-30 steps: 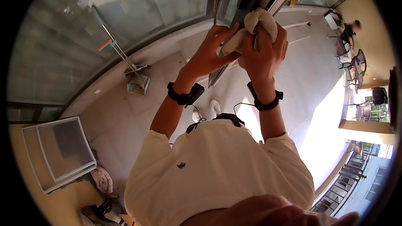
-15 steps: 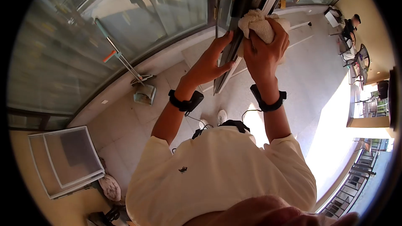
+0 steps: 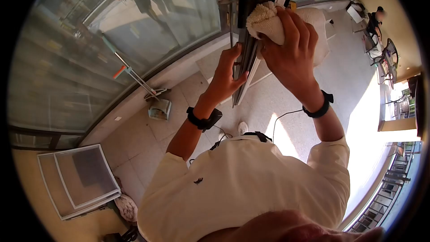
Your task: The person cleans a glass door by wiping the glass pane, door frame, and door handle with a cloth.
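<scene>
A beige fluffy cloth (image 3: 268,23) is bunched under my right hand (image 3: 293,42), whose fingers wrap round it, and part of it hangs down to the right. The cloth lies against the edge of a dark-framed door (image 3: 251,40) that stands edge-on before me. My left hand (image 3: 224,74) is at the door's left side, lower than the cloth, with thumb and fingers apart around the frame's edge. A slim upright handle (image 3: 231,18) shows on the glass side, above my left hand.
Large glass panes (image 3: 148,31) fill the upper left. A broom and dustpan (image 3: 159,109) lean there. Framed screens (image 3: 80,179) stand lower left, beside a bundled cloth (image 3: 126,208). A person (image 3: 374,22) sits at the far right near chairs (image 3: 390,54).
My right hand and the cloth have moved along the door edge, and the right elbow has swung outward. My left hand has slid slightly lower, still beside the frame. The view has shifted a little.
</scene>
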Tool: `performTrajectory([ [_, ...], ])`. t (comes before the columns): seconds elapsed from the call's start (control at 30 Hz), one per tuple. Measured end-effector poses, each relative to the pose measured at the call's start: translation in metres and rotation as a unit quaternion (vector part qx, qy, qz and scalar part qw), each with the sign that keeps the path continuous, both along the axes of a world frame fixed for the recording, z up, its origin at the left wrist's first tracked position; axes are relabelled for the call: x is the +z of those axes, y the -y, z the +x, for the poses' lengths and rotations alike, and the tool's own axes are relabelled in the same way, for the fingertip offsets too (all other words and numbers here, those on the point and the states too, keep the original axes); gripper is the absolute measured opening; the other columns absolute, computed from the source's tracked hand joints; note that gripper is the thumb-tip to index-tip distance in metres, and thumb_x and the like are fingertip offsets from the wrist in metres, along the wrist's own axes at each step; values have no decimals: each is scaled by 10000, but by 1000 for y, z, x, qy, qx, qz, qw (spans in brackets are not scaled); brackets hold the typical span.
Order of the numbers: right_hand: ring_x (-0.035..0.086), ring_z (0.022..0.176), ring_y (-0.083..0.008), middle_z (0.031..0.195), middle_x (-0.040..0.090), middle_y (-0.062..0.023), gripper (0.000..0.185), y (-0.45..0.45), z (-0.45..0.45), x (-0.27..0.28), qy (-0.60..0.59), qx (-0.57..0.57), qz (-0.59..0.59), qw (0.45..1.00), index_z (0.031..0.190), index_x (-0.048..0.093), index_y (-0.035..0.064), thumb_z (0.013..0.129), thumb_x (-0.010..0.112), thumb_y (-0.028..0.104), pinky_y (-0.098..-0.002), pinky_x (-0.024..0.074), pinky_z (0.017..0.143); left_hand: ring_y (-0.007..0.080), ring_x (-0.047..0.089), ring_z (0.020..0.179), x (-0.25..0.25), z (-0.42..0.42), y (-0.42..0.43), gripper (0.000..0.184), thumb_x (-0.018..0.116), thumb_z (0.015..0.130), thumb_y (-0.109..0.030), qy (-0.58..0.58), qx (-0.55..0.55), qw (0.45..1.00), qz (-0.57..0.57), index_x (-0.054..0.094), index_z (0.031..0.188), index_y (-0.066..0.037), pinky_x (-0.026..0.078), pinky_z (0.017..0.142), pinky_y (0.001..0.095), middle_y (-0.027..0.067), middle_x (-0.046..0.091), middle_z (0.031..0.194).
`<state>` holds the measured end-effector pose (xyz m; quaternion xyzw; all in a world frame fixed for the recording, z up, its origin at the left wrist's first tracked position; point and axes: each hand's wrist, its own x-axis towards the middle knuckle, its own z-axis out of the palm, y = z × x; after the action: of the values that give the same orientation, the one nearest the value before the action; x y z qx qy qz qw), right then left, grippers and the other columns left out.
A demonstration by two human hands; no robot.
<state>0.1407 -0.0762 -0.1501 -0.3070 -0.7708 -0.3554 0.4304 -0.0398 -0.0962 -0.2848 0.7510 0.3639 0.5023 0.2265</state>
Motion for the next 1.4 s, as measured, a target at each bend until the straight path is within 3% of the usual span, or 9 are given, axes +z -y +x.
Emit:
performTrajectory([
  [0.37, 496, 1290, -299, 1362, 535, -96, 149, 17, 36, -47, 79, 28, -172, 981, 836, 764, 154, 701, 723, 202, -472, 401, 1018, 345, 394, 1328, -10, 12, -7, 941, 734, 855, -72, -84, -3, 996, 25, 146, 1589, -43, 387, 1096, 460, 187, 359, 1440],
  [0.53, 492, 1278, -322, 1377, 496, -122, 284, 23, 56, -63, 90, 39, -239, 966, 1006, 761, 143, 740, 766, 242, -463, 388, 1056, 367, 220, 1484, 7, 23, 3, 969, 740, 846, -80, 48, -121, 987, -92, 135, 1603, -67, 250, 1200, 452, 193, 217, 1594],
  [0.77, 460, 1247, -443, 1354, 429, -268, 659, -9, 82, -21, -175, 89, -255, 947, 1156, 687, 33, 673, 892, 432, -521, 501, 934, 314, 191, 1516, 29, 35, -3, 978, 761, 867, -147, 1, -196, 959, -203, 122, 1603, -67, 254, 1206, 465, 156, 163, 1637],
  [0.83, 467, 1237, -442, 1358, 439, -268, 619, -24, 78, -34, -183, 56, -144, 971, 1144, 701, 43, 681, 889, 409, -516, 489, 955, 283, 203, 1516, 39, 45, -4, 951, 757, 881, -154, 66, -253, 938, -229, 139, 1598, -60, 286, 1194, 457, 151, 194, 1637],
  [0.97, 474, 1238, -434, 1367, 470, -259, 464, -23, 97, -70, -220, 64, -202, 952, 1123, 720, 50, 702, 828, 213, -511, 478, 978, 268, 286, 1488, 35, 51, -19, 811, 750, 892, -143, 37, -261, 942, -207, 298, 1557, -41, 316, 1178, 451, 153, 295, 1603],
  [1.07, 515, 1216, -430, 1344, 496, -250, 409, -20, 124, -127, -217, 53, -265, 938, 1084, 731, 56, 687, 785, 137, -499, 494, 970, 268, 546, 1300, 53, 45, -47, 395, 696, 904, -45, 181, -324, 911, -181, 608, 1286, 1, 415, 1105, 431, 163, 594, 1363],
  [1.13, 532, 1204, -427, 1332, 505, -250, 393, -12, 138, -153, -218, 53, -303, 926, 1065, 733, 55, 682, 781, 125, -496, 501, 964, 291, 590, 1103, 72, 36, -64, 220, 514, 897, -73, 318, -239, 909, -122, 573, 1096, 2, 450, 942, 408, 177, 639, 1160],
  [1.2, 549, 1190, -423, 1316, 514, -251, 362, -4, 151, -166, -226, 68, -387, 891, 1025, 735, 51, 667, 769, 96, -499, 512, 950, 279, 593, 1077, 100, 35, -85, 244, 506, 915, -120, 343, -223, 913, -10, 561, 1123, -7, 441, 931, 418, 158, 634, 1138],
  [1.4, 570, 1113, -402, 1251, 545, -220, 408, -13, 165, -95, -262, 73, -291, 917, 1080, 709, 45, 681, 771, 103, -482, 514, 904, 144, 584, 1050, 167, 119, -85, 232, 574, 987, -97, 112, -58, 991, 46, 588, 1209, -31, 455, 915, 312, 69, 644, 1126],
])
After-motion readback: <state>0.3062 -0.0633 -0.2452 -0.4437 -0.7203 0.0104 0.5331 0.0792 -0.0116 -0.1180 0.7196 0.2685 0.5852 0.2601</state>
